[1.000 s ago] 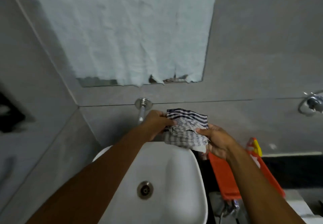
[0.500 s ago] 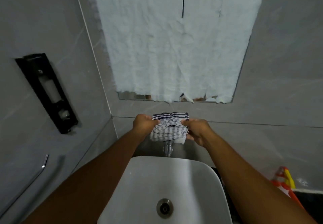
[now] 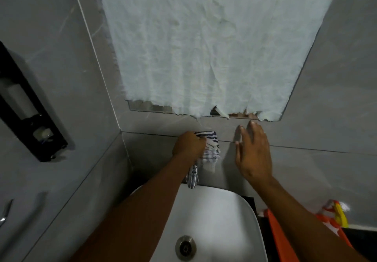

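My left hand grips a bunched blue-and-white striped cloth against the grey wall tile, just above the chrome tap. To its right, my right hand is held flat with fingers straight, fingertips pointing up toward the lower edge of the mirror. It holds nothing. White torn paper covers nearly all of the mirror, leaving only a thin strip of glass bare along the bottom. Below my arms is the white basin with its metal drain.
A black wall-mounted dispenser hangs on the left wall, with a chrome handle lower down. An orange object and an orange-white thing with a yellow part sit right of the basin.
My right hand let go of the cloth and moved right, opening flat near the wall. The left hand alone keeps the cloth, now bunched. The view tilted upward.
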`<action>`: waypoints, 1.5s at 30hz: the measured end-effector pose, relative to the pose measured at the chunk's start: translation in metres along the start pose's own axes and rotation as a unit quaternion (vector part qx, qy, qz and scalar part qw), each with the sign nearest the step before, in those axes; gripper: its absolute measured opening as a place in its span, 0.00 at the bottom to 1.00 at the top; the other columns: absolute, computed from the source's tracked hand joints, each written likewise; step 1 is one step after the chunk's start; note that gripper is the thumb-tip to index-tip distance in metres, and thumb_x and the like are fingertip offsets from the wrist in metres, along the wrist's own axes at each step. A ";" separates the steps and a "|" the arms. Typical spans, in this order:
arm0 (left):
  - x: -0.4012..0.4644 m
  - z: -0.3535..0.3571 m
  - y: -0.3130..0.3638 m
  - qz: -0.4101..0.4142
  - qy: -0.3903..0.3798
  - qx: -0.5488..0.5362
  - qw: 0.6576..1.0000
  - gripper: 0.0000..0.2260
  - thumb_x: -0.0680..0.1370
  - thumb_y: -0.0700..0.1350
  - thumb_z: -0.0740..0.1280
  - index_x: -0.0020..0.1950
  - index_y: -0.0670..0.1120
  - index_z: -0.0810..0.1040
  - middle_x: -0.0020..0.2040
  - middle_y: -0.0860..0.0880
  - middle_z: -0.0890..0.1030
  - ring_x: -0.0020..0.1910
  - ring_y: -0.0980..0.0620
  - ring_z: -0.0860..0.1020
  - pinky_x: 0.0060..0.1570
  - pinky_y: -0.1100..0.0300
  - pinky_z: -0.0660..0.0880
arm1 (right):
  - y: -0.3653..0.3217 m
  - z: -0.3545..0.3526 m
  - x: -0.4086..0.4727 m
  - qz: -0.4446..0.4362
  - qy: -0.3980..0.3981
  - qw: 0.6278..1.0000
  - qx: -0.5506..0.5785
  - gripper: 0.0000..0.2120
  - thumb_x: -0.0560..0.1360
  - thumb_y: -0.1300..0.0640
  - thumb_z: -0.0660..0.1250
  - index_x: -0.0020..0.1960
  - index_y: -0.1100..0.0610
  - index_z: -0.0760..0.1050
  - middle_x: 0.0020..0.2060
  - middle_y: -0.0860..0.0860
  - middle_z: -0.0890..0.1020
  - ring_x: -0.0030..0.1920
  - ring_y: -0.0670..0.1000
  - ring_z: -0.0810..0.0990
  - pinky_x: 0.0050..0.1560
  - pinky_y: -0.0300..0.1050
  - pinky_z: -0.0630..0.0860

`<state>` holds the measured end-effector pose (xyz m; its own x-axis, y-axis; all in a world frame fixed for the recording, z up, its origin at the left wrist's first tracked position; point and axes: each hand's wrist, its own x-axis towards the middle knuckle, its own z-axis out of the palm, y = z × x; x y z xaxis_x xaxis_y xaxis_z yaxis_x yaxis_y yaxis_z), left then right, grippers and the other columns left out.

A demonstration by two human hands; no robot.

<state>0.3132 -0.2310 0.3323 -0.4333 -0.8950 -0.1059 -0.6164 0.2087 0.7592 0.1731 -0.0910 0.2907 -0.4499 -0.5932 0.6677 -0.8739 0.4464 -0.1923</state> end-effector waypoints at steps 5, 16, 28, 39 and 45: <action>0.005 -0.009 -0.020 -0.213 -0.228 -0.452 0.835 0.14 0.74 0.48 0.73 0.50 0.37 0.84 0.45 0.40 0.87 0.41 0.45 0.86 0.47 0.52 0.84 | 0.045 0.040 0.002 -0.125 0.018 0.988 -0.086 0.32 0.80 0.49 0.60 0.80 0.62 0.57 0.80 0.64 0.51 0.80 0.63 0.48 0.79 0.64 0.50; 0.010 0.030 0.009 -0.038 -0.081 0.216 0.972 0.14 0.79 0.50 0.64 0.61 0.45 0.78 0.65 0.44 0.79 0.64 0.45 0.76 0.66 0.49 0.72 | 0.057 0.091 0.012 -0.145 0.111 0.979 -0.088 0.42 0.79 0.41 0.58 0.81 0.58 0.38 0.80 0.57 0.33 0.80 0.60 0.33 0.77 0.64 0.38; 0.014 0.015 -0.001 -0.081 -0.122 -0.131 0.981 0.13 0.77 0.52 0.67 0.50 0.44 0.83 0.49 0.44 0.87 0.48 0.46 0.85 0.53 0.52 0.81 | 0.056 0.090 0.012 -0.127 0.097 0.982 -0.098 0.39 0.77 0.42 0.59 0.79 0.60 0.48 0.77 0.63 0.49 0.80 0.60 0.33 0.77 0.62 0.33; -0.059 0.050 -0.019 0.116 0.181 0.332 0.918 0.24 0.77 0.47 0.67 0.70 0.37 0.67 0.65 0.37 0.76 0.58 0.40 0.78 0.57 0.46 0.74 | 0.046 0.074 0.010 -0.108 0.044 0.987 -0.114 0.42 0.79 0.43 0.60 0.81 0.61 0.42 0.79 0.64 0.41 0.78 0.60 0.29 0.76 0.63 0.31; -0.105 0.067 -0.055 0.129 0.169 0.095 0.973 0.34 0.78 0.46 0.68 0.78 0.40 0.57 0.77 0.39 0.64 0.75 0.42 0.66 0.73 0.48 0.68 | 0.040 0.059 0.006 -0.098 0.003 0.989 -0.110 0.39 0.80 0.45 0.61 0.80 0.63 0.47 0.78 0.66 0.49 0.79 0.60 0.37 0.76 0.64 0.35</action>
<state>0.3482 -0.1220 0.2589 -0.3684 -0.8751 0.3139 -0.6401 0.4836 0.5970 0.1251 -0.1164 0.2443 -0.2740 -0.6797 0.6804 -0.8829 0.4582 0.1023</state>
